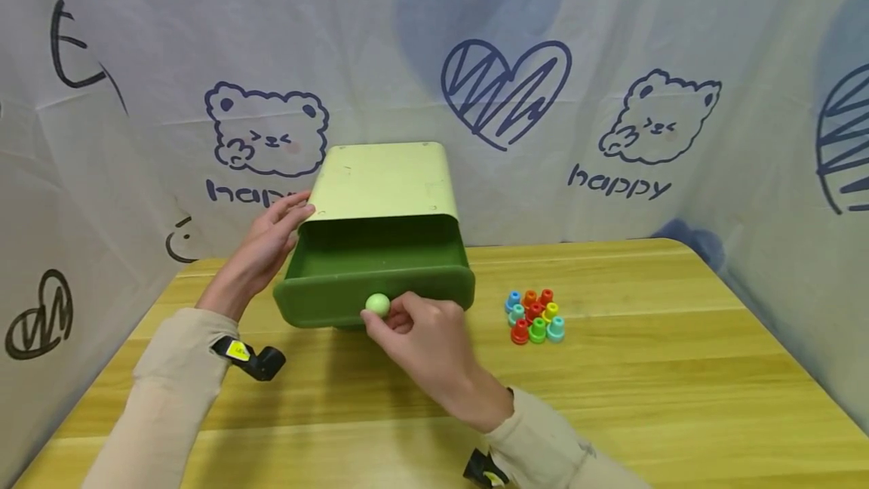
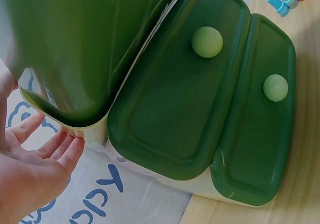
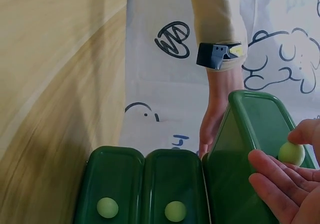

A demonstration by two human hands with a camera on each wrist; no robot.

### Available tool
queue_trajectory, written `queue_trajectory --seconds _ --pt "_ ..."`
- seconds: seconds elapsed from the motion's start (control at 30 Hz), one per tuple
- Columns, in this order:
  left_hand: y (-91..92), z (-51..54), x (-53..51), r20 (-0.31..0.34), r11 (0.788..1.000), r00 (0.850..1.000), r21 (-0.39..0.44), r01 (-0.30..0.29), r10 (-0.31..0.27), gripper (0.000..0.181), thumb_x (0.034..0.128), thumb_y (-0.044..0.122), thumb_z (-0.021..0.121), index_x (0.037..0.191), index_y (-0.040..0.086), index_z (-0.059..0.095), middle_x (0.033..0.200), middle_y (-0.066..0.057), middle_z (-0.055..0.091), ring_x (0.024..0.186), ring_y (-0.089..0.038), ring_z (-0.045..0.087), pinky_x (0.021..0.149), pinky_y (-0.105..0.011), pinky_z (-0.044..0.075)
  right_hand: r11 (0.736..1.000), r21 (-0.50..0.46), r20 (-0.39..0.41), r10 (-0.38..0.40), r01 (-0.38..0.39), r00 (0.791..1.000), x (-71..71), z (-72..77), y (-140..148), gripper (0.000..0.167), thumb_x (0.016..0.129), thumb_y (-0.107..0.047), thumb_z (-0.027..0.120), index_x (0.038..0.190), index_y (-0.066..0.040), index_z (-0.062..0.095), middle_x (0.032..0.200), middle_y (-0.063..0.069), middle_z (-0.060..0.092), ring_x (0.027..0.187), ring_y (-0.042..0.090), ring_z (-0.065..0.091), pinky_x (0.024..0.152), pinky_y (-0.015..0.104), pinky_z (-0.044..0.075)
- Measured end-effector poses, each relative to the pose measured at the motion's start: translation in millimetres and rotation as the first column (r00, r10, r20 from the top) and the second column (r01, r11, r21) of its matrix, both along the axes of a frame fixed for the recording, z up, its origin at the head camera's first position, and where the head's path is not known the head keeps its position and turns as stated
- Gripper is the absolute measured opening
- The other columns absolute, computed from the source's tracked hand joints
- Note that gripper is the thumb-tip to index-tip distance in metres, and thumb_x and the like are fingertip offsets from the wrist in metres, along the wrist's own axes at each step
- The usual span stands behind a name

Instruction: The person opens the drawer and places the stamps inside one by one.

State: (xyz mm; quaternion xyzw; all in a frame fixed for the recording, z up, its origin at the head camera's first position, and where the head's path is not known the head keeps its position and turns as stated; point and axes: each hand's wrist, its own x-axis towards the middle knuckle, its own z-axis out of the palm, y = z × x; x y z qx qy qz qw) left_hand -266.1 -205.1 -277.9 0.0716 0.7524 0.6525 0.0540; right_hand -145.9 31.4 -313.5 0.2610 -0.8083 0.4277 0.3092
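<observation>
A cream cabinet (image 1: pixel 383 179) with green drawers stands at the back of the table, its top drawer (image 1: pixel 326 300) pulled out; no contents show inside. My right hand (image 1: pixel 434 345) pinches the round light-green knob (image 1: pixel 377 306) of that drawer between thumb and fingers, also seen in the right wrist view on the knob (image 3: pixel 291 154). My left hand (image 1: pixel 268 244) rests against the cabinet's left side near the top, fingers extended; in the left wrist view the left hand's fingers (image 2: pixel 65 149) touch its edge. Two lower drawers (image 2: pixel 175 98) are closed, each with a round knob (image 2: pixel 207 42).
Several small coloured pegs (image 1: pixel 535 312) stand grouped on the wooden table (image 1: pixel 645 368), right of the cabinet. Behind the table hangs a pale curtain (image 1: pixel 380 36) with heart and bear drawings.
</observation>
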Motion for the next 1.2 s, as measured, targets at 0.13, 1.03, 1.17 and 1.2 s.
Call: queue_trajectory --seconds 0.13,1.03,1.17,1.2 --pt "0.9 -0.2 -0.5 -0.004 1.0 1.0 -0.001 0.005 -0.005 0.071 0.0993 0.041 0.049 0.155 0.009 0.018 0.156 -0.017 0.012 0.145 -0.029 0.009 0.116 -0.048 0.006 1.0 -0.003 -0.005 0.013 -0.013 1.0 3.7 -3.0 1 0.021 0.079 -0.017 0.079 0.066 -0.005 0.067 0.061 -0.001 0.065 0.053 0.003 0.06 0.052 0.01 0.047" --pt "3.3 -2.9 0.3 0.008 1.0 1.0 0.018 0.016 -0.016 0.071 0.0998 0.036 0.05 0.155 0.008 0.015 0.153 -0.021 0.014 0.143 -0.03 0.012 0.116 -0.047 0.007 0.99 0.018 0.09 0.138 -0.14 0.986 18.0 -11.3 18 0.016 0.081 -0.013 0.079 0.078 -0.001 0.07 0.071 0.005 0.069 0.06 0.007 0.064 0.057 0.01 0.049" --pt "3.1 -2.6 -0.2 0.003 1.0 1.0 0.018 0.0 0.0 0.071 0.1 0.037 0.049 0.155 0.009 0.015 0.154 -0.019 0.014 0.141 -0.029 0.016 0.116 -0.046 0.011 0.971 -0.008 0.093 0.24 -0.24 0.966 23.5 0.1 31 0.007 0.083 -0.005 0.075 0.085 0.0 0.07 0.077 0.005 0.07 0.067 0.007 0.065 0.06 0.013 0.052" --pt "3.0 -2.4 -0.4 0.002 1.0 1.0 0.017 -0.003 0.003 0.071 0.1 0.037 0.049 0.155 0.009 0.015 0.155 -0.019 0.014 0.14 -0.029 0.016 0.116 -0.046 0.011 0.965 -0.02 0.095 0.262 -0.261 0.96 24.5 3.7 35 0.006 0.084 -0.004 0.074 0.087 0.0 0.07 0.078 0.005 0.07 0.068 0.007 0.065 0.06 0.014 0.052"
